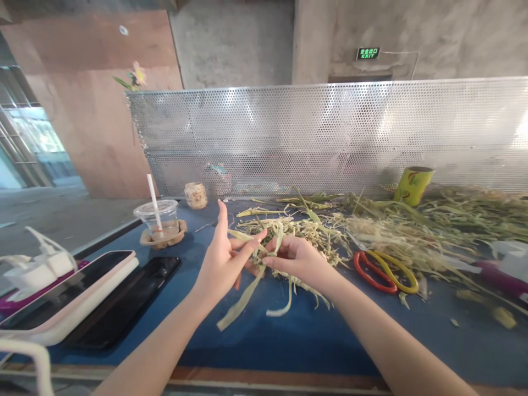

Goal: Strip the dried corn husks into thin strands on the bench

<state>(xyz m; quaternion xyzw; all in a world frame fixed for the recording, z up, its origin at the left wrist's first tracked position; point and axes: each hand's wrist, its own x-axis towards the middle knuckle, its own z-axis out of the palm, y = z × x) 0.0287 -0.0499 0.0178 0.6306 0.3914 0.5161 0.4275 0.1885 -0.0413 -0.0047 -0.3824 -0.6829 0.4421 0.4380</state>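
Watching through the head camera, I see the right hand (299, 261) closed on a small bunch of strips (243, 300), pale green and dry, held just above the table (289, 335). The left hand (220, 264) is spread open. Its index finger points up and another fingertip lies against the bunch where the right hand pinches it. I cannot tell whether the left thumb also grips.

I judge the work to be at an early stage. Only a short gathered part sits between the two hands, and the tails below it hang loose and unworked. The longest tail runs from the hands down toward the near left, its end resting on the table, so the long axis slants from far right to near left. A shorter tail curls down under the right hand.

Behind the hands and off to the right, a pile (371, 225) of the same stuff lies loose, so plenty is left. Scissors (385, 269) lie just right of the right hand. Two phones (82, 297) and a cup (159, 217) with a straw sit at the left.
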